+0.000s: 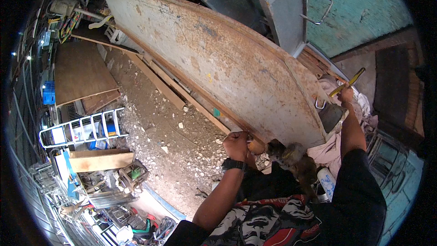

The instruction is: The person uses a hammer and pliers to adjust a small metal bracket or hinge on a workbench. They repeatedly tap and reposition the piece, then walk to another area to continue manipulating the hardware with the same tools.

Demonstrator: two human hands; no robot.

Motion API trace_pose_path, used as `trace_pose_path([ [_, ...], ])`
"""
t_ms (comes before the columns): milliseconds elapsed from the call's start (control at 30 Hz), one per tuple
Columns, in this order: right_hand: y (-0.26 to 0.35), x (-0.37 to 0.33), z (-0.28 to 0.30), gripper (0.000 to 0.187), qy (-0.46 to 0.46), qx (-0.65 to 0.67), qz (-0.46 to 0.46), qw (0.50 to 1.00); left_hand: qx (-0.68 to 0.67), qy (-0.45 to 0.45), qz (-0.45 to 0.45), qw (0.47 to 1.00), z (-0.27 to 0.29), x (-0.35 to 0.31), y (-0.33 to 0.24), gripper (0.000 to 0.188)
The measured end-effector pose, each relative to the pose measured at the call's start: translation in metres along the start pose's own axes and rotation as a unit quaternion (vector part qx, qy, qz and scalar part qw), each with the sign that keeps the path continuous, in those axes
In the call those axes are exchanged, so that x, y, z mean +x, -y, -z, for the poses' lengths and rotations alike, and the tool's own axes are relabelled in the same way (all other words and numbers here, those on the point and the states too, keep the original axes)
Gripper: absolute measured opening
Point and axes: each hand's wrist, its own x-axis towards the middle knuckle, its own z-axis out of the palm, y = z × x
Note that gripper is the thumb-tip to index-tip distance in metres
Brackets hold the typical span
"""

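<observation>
A long rusty metal hull point(218, 59) leans on its side across the middle of the view. My left hand point(236, 145), with a black watch on the wrist, grips a wooden-handled tool point(256, 147) pressed against the hull's lower edge. My right hand point(347, 94) is raised at the hull's right end and holds a yellow-handled tool point(349, 81) that points up and to the right. A small metal ring point(320, 105) sticks out of the hull just left of that hand. A brown shaggy clump point(295, 158) lies below the hull between my arms.
Gravel ground point(173, 141) with long wooden planks point(182, 95) runs under the hull. A white ladder point(82, 127), wooden boards point(82, 70) and cluttered tools point(114, 187) are at the left. A grey metal cabinet point(287, 13) and a turquoise wall point(359, 4) stand behind.
</observation>
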Motion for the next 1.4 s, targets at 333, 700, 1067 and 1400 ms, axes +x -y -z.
trace_pose_path([
  [333,0.057,0.008,0.028,0.07,-0.014,0.197,0.081,0.977,-0.072,0.06,0.053,0.994,0.021,-0.005,-0.006,0.025],
  [700,0.105,-0.001,0.048,0.058,0.062,0.264,-0.033,0.962,0.147,0.18,-0.249,0.94,0.045,-0.024,-0.017,0.048],
  [1067,0.085,0.054,0.052,0.087,0.079,0.229,-0.018,0.97,0.248,0.022,-0.327,0.911,0.021,-0.013,-0.004,0.029],
  [1400,0.092,0.01,0.061,0.082,0.027,0.292,0.015,0.956,0.294,0.029,-0.352,0.888,0.024,-0.012,-0.011,0.024],
])
